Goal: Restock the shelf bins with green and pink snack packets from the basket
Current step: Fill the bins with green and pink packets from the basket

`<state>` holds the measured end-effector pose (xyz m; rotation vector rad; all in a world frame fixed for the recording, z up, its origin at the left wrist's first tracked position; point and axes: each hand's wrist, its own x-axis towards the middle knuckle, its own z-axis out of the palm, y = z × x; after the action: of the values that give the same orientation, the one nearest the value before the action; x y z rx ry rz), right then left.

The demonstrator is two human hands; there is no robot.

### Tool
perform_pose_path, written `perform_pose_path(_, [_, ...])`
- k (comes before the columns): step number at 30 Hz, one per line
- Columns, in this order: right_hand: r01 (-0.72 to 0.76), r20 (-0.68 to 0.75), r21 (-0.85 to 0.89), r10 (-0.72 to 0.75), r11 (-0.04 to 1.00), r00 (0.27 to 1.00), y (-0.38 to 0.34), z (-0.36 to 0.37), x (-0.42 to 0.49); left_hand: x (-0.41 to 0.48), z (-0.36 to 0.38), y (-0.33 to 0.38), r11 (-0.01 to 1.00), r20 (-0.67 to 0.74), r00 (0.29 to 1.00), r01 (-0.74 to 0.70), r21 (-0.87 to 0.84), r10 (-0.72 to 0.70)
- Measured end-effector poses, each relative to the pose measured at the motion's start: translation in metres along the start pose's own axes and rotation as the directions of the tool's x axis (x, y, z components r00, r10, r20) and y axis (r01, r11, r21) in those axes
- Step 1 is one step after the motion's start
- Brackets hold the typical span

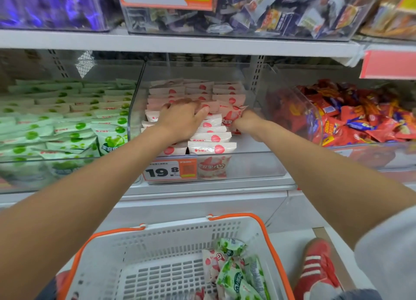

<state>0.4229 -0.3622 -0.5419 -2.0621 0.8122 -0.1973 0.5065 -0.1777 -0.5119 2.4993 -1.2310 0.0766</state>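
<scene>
Both my hands reach into the clear middle bin (258,162), which holds rows of pink snack packets (211,137). My left hand (182,119) lies palm down on the packet rows, fingers spread over them. My right hand (246,119) grips one pink packet (231,116) upright at the right end of the rows. The bin to the left holds green snack packets (67,124). Below, the white basket with an orange rim (267,234) holds a few green packets (234,275) and a pink packet (210,263) in its right part.
A clear bin of red and orange snacks (360,117) stands to the right. The shelf above (180,43) carries bins of purple and mixed packets. A price tag reading 19.8 (168,170) hangs on the middle bin's front. My red shoe (315,266) is beside the basket.
</scene>
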Motion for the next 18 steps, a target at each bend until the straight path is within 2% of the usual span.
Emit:
perform_pose_path(2, [0.018,0.029,-0.026,-0.018,0.999,0.999,0.001,-0.001,-0.002,0.001,-0.001,-0.001,0.999,-0.004,1.0,0.009,-0.045,-0.009])
perform_pose_path(5, [-0.012,-0.001,-0.042,0.012,0.999,1.0,0.005,-0.008,-0.003,0.001,-0.004,0.001,0.992,-0.027,0.999,0.027,-0.12,-0.03])
perform_pose_path(8, [-0.027,-0.025,-0.176,0.023,0.984,0.999,0.007,-0.018,-0.007,-0.007,-0.01,0.01,0.986,-0.044,0.998,0.038,-0.164,-0.046])
perform_pose_path(10, [-0.034,-0.1,-0.27,0.007,0.962,0.995,0.002,-0.027,-0.031,-0.019,-0.017,0.019,0.989,-0.076,0.996,0.026,-0.145,-0.037])
perform_pose_path(13, [0.055,-0.273,-0.337,-0.153,0.94,0.95,-0.011,-0.029,-0.082,-0.052,-0.028,0.039,0.985,-0.171,0.985,-0.012,-0.17,-0.018])
perform_pose_path(15, [0.196,-0.359,-0.351,-0.325,0.916,0.875,-0.02,-0.02,-0.12,-0.083,-0.034,0.053,0.974,-0.206,0.977,-0.003,-0.228,-0.045])
perform_pose_path(17, [0.303,-0.38,-0.356,-0.433,0.884,0.817,-0.022,-0.003,-0.155,-0.114,-0.032,0.061,0.966,-0.181,0.979,0.047,-0.253,-0.095])
perform_pose_path(18, [0.329,-0.363,-0.365,-0.458,0.871,0.811,-0.018,0.009,-0.169,-0.129,-0.025,0.059,0.964,-0.128,0.984,0.089,-0.25,-0.124])
